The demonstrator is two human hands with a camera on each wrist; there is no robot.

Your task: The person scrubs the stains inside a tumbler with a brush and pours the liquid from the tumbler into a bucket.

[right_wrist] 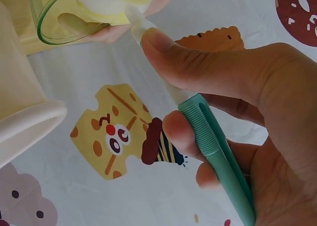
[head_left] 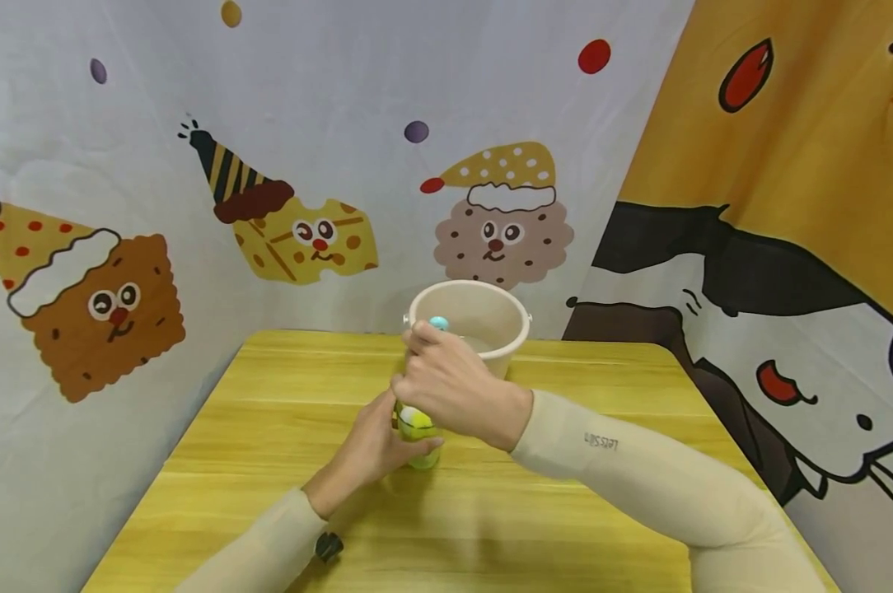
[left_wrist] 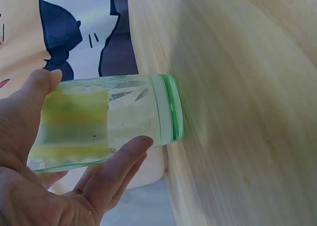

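Observation:
On the table, a clear glass (head_left: 424, 458) with a green-tinted base stands upright. My left hand (head_left: 372, 439) grips its side, thumb and fingers around it. Inside the glass sits the yellow and white sponge head (left_wrist: 74, 122) of a cup brush, while the lower part of the glass shows clear. My right hand (head_left: 450, 383) is above the rim, holding the brush by its white shaft and teal handle (right_wrist: 225, 179). The teal handle end (head_left: 438, 323) pokes up past the right fist in the head view.
A cream bucket (head_left: 519, 333) with side lugs stands just behind the hands, near the table's back edge. The yellow wood-grain table (head_left: 268, 395) backs onto a cartoon-printed cloth (head_left: 328, 91). A small black object (head_left: 329, 547) is by the left wrist.

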